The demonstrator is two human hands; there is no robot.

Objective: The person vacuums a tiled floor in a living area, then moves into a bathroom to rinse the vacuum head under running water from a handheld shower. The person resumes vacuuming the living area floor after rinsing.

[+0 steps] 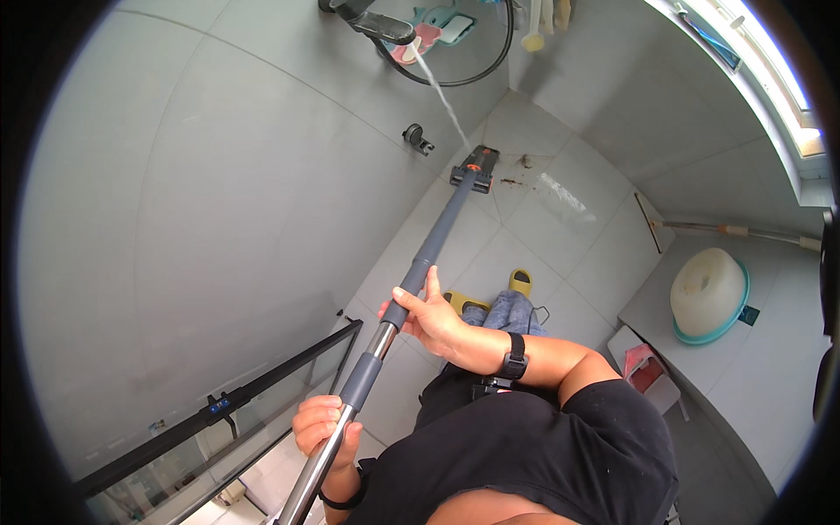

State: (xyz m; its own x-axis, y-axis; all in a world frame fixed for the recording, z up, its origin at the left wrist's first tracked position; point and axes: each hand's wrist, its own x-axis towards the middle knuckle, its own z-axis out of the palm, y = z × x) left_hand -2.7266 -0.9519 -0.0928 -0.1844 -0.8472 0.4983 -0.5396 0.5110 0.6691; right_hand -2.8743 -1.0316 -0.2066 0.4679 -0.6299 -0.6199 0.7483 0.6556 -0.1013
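My left hand (325, 426) is wrapped round the metal lower-grip part of a long mop pole (326, 453). Further along the pole, my right hand (426, 318) closes on the dark grey sleeve, thumb on top and index finger stretched along it. The pole slants away to a dark grey mop head (476, 168) with orange parts, which rests on the tiled floor near the wall corner. A stream of water (441, 92) runs from a black faucet (380, 27) and falls at the mop head. Brown dirt (518, 172) lies on the tiles beside the head.
A black hose (453, 84) loops below the faucet. At right, a floor squeegee (648, 223) leans by a ledge bearing upturned basins (705, 295). A white stool (656, 384) stands below it. A black-framed glass door (243, 400) is at lower left. Yellow slippers (520, 281) are on my feet.
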